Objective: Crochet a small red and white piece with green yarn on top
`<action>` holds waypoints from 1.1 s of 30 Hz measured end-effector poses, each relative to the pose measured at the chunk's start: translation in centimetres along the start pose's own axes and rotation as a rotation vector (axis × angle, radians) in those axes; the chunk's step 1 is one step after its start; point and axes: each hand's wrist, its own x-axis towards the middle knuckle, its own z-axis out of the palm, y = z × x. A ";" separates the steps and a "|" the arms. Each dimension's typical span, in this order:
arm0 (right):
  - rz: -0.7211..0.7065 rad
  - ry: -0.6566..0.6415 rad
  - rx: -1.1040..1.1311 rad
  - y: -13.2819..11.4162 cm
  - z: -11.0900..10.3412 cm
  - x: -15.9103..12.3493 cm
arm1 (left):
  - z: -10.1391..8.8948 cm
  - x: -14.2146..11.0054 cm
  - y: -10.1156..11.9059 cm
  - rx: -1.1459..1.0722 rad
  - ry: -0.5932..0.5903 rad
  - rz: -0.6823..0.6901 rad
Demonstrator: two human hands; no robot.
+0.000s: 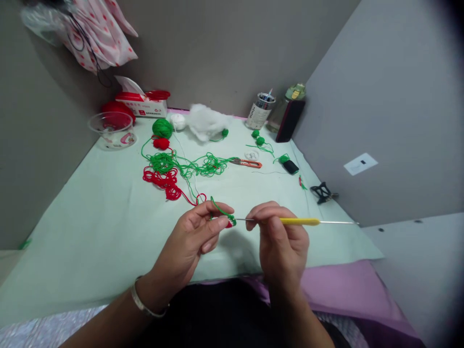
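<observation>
Between the thumb and fingers of my left hand [197, 229] is a small crochet piece [231, 221] in green, red and white yarn. My fingers cover much of it. A green strand loops over my left index finger. My right hand [281, 234] is closed around the yellow handle of a crochet hook [299, 221], held nearly level. The hook's thin metal end reaches left to the crochet piece; whether its tip is inside a stitch I cannot tell. Loose green yarn [208, 165] and red yarn [161, 179] lie tangled beyond my hands.
Orange-handled thread snips [246, 163] lie mid-table. Behind are a green yarn ball [162, 128], white stuffing [206, 123], a pen can [259, 113], a bottle [279, 113] and a dark phone [290, 121]. A plastic tub [118, 137] and tissue box [148, 107] stand left; a black stand [322, 192] lies right.
</observation>
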 end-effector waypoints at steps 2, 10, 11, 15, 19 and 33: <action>-0.003 -0.001 0.016 0.1 0.0 0.0 | 0.1 0.0 0.0 0.011 -0.012 -0.006; -0.003 0.016 -0.020 0.1 0.1 0.0 | -0.1 0.1 -0.1 0.045 -0.032 -0.015; -0.003 0.017 -0.022 0.1 0.1 0.0 | -0.1 0.1 -0.1 0.044 -0.033 -0.016; -0.006 0.014 0.001 0.1 0.1 -0.1 | -0.1 0.1 -0.1 0.034 -0.037 -0.019; -0.010 0.016 -0.010 0.0 0.1 0.0 | -0.1 0.1 -0.1 0.029 -0.036 -0.024; -0.262 -0.058 -0.358 -0.6 -0.1 -0.9 | -0.3 -0.2 -0.6 0.108 0.028 0.055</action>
